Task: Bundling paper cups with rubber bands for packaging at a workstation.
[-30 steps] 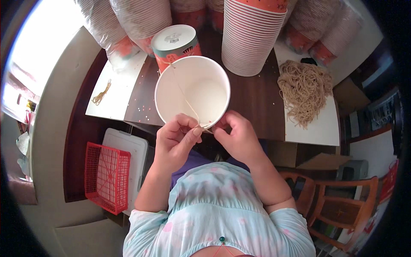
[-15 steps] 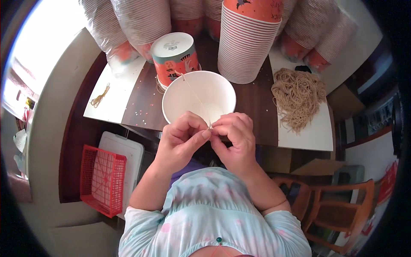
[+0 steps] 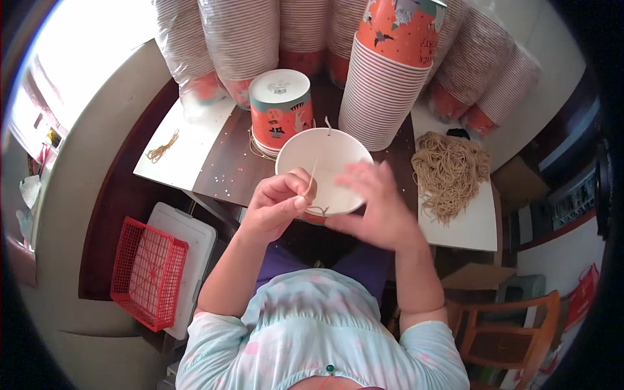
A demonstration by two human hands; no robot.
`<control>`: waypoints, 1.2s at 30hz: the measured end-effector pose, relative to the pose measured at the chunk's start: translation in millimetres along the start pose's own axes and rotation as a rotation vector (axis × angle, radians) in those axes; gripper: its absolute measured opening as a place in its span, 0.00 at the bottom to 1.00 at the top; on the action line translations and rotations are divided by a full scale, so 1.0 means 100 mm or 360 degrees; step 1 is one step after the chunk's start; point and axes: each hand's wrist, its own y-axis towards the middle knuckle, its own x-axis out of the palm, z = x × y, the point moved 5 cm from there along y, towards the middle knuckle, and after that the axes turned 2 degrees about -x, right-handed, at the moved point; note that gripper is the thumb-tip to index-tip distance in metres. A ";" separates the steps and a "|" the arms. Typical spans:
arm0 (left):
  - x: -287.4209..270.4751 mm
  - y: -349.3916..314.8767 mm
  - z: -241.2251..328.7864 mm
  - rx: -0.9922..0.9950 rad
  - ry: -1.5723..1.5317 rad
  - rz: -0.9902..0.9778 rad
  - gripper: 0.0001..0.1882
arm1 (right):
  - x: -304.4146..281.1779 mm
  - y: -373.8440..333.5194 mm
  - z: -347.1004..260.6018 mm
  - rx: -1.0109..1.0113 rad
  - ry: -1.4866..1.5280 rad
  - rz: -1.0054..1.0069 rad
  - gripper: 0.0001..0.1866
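Note:
A white-lined paper bucket (image 3: 305,149) stands at the table's front edge, mouth up and tilted toward me. Short cord ends show at its far rim (image 3: 328,125) and a knotted bit of cord (image 3: 318,210) at its near rim. My left hand (image 3: 279,201), in front of the bucket, pinches a thin pale strand (image 3: 313,172) that points upward; whether it is cord or a stick, I cannot tell. Blurred by motion, my right hand (image 3: 383,208) has its fingers spread over the bucket's right side. Contact with the rim is unclear.
Behind stand an upturned orange bucket (image 3: 279,107) and a tall bucket stack (image 3: 380,97). Wrapped stacks (image 3: 237,39) line the back. Tangled tan cord (image 3: 452,172) lies right, a small cord bundle (image 3: 162,148) left. A red basket (image 3: 149,273) and wooden chair (image 3: 507,331) flank me.
My hands were together at the near rim; now the right has opened and moved right, while the left still pinches a strand. The cord stretched across the bucket's mouth no longer shows. The view shifted.

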 end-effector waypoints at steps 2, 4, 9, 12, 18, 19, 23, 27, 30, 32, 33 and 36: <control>0.02 0.03 -0.02 -0.0040 0.0084 -0.0131 0.02 | -0.18 0.25 0.26 0.0306 -0.0008 0.0135 0.34; 0.11 0.02 0.02 -0.0052 0.0226 -0.0241 0.02 | -0.19 0.58 0.52 0.0473 -0.0254 -0.0022 0.32; 0.06 -0.20 0.38 0.0402 0.1199 0.0440 0.12 | 0.03 0.68 0.82 0.0587 -0.0045 -0.0374 0.17; -0.54 -0.50 0.41 -0.0025 0.0802 0.1040 0.29 | -0.30 0.38 0.23 -0.0086 0.0057 0.0578 0.17; -0.57 0.08 0.89 0.0259 0.0849 0.0737 0.60 | -0.26 0.54 -0.29 -0.0528 0.0709 0.0251 0.41; -0.62 0.28 0.99 0.0292 0.0966 0.0627 0.61 | -0.23 0.69 -0.13 -0.0370 0.1069 0.0298 0.40; -1.22 0.82 0.98 0.0499 0.1398 0.0394 0.60 | 0.24 1.31 0.38 -0.0111 0.1538 0.0286 0.36; -1.55 1.03 0.47 0.0390 0.1239 0.0428 0.60 | 0.87 1.43 0.90 0.0013 0.1522 0.0477 0.36; -2.17 0.95 -0.11 0.0168 0.1548 0.0612 0.61 | 1.28 1.27 1.26 0.0188 0.1186 0.0496 0.37; -2.10 0.84 -0.31 0.0271 0.1651 0.0613 0.59 | 1.35 1.10 1.36 0.0152 0.0986 0.0367 0.39; -2.15 0.71 -0.34 0.0317 0.1653 0.0633 0.59 | 1.24 1.06 1.17 0.0371 0.1018 0.0170 0.32; -2.25 0.38 -0.25 0.0145 0.2146 0.0630 0.58 | 0.46 1.08 0.87 0.0096 0.0288 0.0378 0.15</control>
